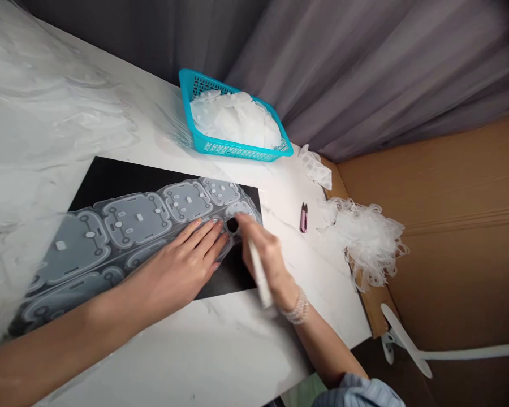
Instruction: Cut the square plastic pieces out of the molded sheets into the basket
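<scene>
The left hand (pixel 190 263) lies flat, fingers slightly spread, on a translucent sheet (pixel 138 226); the right hand (pixel 271 257) grips a white tool (pixel 260 280) by the black mat (pixel 125 175)'s right edge.

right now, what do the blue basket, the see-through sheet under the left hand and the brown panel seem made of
Blue basket: probably moulded plastic, slightly glossy, given its even colour and lattice walls. See-through sheet: perhaps plastic or silicone, smooth; the black surface shows through, exact type unclear. Brown panel: likely cardboard, matte, with straight crease lines.
</scene>
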Demonstrator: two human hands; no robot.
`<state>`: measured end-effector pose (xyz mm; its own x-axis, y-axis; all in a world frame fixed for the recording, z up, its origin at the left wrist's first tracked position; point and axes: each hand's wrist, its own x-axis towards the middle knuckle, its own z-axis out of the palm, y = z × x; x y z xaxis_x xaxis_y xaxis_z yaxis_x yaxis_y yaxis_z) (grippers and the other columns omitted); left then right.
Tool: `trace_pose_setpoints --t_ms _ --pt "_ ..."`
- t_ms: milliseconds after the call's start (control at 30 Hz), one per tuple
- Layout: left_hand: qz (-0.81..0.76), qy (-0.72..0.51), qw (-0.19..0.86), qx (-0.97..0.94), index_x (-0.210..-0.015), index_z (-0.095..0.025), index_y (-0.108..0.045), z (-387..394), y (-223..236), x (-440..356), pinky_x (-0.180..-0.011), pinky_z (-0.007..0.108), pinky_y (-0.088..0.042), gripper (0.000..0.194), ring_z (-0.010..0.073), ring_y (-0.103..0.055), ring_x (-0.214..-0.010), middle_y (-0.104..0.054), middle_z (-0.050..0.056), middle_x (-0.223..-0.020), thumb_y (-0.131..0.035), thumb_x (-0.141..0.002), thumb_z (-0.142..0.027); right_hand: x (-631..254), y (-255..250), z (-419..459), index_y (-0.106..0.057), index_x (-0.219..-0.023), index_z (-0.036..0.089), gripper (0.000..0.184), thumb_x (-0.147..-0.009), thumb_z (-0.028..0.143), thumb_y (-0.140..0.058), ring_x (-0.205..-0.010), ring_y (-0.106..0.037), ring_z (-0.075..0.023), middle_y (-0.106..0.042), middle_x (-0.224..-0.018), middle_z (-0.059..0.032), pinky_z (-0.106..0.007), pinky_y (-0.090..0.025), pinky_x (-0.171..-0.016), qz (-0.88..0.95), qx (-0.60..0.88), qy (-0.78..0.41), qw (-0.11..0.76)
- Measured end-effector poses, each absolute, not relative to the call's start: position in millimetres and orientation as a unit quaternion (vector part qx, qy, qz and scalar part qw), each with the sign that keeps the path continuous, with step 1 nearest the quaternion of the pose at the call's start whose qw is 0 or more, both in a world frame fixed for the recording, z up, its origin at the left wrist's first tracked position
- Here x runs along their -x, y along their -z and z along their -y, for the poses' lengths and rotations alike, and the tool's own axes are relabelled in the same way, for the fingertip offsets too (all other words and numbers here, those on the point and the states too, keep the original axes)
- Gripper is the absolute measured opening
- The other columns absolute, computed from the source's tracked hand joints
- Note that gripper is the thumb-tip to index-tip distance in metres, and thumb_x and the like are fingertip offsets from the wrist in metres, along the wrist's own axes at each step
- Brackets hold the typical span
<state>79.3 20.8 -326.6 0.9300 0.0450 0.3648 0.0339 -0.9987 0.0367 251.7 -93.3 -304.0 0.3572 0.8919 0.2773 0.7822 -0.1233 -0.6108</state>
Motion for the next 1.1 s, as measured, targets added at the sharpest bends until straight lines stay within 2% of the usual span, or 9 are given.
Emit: trace_pose_setpoints --t_ms 67,167,267,367,533,667,800,933,1100 --pt "-0.023 -0.179 0.025 -0.983 -0.137 -0.004 -0.057 -21.0 326.7 -78.4 -0.113 0.051 -0.039 0.046 0.035 -0.053 -0.133 -0.056 0.022 -0.144 -0.036 -0.101 -0.024 -293.5 294.2 103.3 -0.074 -0.111 0.023 0.021 -0.094 0.025 -0.06 -0.103 -0.071 -0.0217 -0.074 -0.111 -0.0088 -0.036 -0.056 -0.099 0.389 0.757 -0.114 0.512" --pt "-0.029 -0.176 0.038 -0.983 -0.138 -0.007 -0.057 -20.9 326.9 -77.7 -0.114 0.05 -0.037 0.046 0.0337 -0.052 -0.134 -0.055 0.02 -0.145 -0.036 -0.102 -0.026 -373.3 271.2 133.2 -0.074 -0.095 0.023 0.014 -0.089 0.033 -0.066 -0.068 -0.072 -0.0153 -0.073 -0.077 -0.0048 -0.025 -0.061 -0.068 0.301 0.747 -0.105 0.584" --pt "-0.032 -0.185 0.043 -0.981 -0.136 -0.008 -0.06 -20.8 328.7 -78.3 -0.115 0.049 -0.036 0.045 0.033 -0.051 -0.135 -0.057 0.019 -0.143 -0.038 -0.101 -0.027 -432.8 252.3 169.6 -0.071 -0.071 0.025 0.017 -0.071 0.036 -0.084 -0.053 -0.069 -0.0178 -0.067 -0.06 -0.0034 -0.026 -0.059 -0.054 0.268 0.727 -0.115 0.621" --pt "-0.038 -0.196 0.051 -0.979 -0.134 -0.009 -0.061 -20.5 332.6 -79.5 -0.115 0.049 -0.037 0.044 0.0326 -0.053 -0.133 -0.059 0.018 -0.142 -0.039 -0.101 -0.028 -445.0 246.6 191.1 -0.072 -0.067 0.028 0.017 -0.066 0.033 -0.088 -0.056 -0.071 -0.0183 -0.07 -0.063 -0.003 -0.024 -0.06 -0.054 0.247 0.709 -0.117 0.65" --pt "-0.028 -0.24 0.101 -0.965 -0.123 -0.011 -0.066 -18.7 326.5 -79.9 -0.115 0.049 -0.037 0.034 0.0322 -0.052 -0.134 -0.062 0.017 -0.138 -0.046 -0.098 -0.021 -385.8 244.6 166.7 -0.075 -0.101 0.023 0.017 -0.084 0.028 -0.073 -0.082 -0.076 -0.0171 -0.077 -0.084 -0.0064 -0.023 -0.064 -0.075 0.213 0.703 -0.188 0.653" --pt "-0.101 -0.286 0.315 -0.899 -0.094 -0.018 -0.064 -23.5 295.4 -78.0 -0.102 0.037 -0.052 0.021 0.0237 -0.062 -0.121 -0.072 0.009 -0.115 -0.043 -0.098 -0.021 -322.3 227.3 124.3 -0.071 -0.101 0.024 0.017 -0.087 0.033 -0.068 -0.095 -0.075 -0.0202 -0.078 -0.09 -0.0045 -0.034 -0.066 -0.083 0.216 0.662 -0.295 0.654" --pt "-0.186 -0.232 0.588 -0.752 -0.125 -0.022 -0.052 -36.6 264.7 -78.8 -0.083 0.03 -0.061 0.03 0.0202 -0.071 -0.107 -0.071 0.008 -0.123 -0.041 -0.101 -0.036 -279.8 204.7 101.5 -0.069 -0.102 0.024 0.022 -0.088 0.039 -0.064 -0.093 -0.075 -0.0244 -0.077 -0.093 -0.0067 -0.041 -0.067 -0.078 0.266 0.664 -0.35 0.605" --pt "-0.125 -0.159 0.653 -0.73 -0.153 -0.021 -0.031 -42.3 255.0 -80.9 -0.087 0.03 -0.062 0.051 0.0205 -0.072 -0.106 -0.07 0.008 -0.128 -0.037 -0.103 -0.032 -263.4 196.1 94.6 -0.069 -0.104 0.024 0.026 -0.087 0.043 -0.063 -0.079 -0.075 -0.0215 -0.076 -0.093 -0.0055 -0.038 -0.067 -0.07 0.3 0.672 -0.372 0.566" --pt "-0.162 -0.177 0.71 -0.662 -0.144 -0.02 -0.05 -41.2 255.9 -80.4 -0.084 0.034 -0.064 0.046 0.0223 -0.076 -0.092 -0.077 0.007 -0.114 -0.047 -0.099 -0.032 -257.3 194.4 91.1 -0.07 -0.103 0.024 0.024 -0.087 0.041 -0.063 -0.081 -0.075 -0.0205 -0.076 -0.105 -0.006 -0.038 -0.067 -0.071 0.316 0.657 -0.381 0.568"
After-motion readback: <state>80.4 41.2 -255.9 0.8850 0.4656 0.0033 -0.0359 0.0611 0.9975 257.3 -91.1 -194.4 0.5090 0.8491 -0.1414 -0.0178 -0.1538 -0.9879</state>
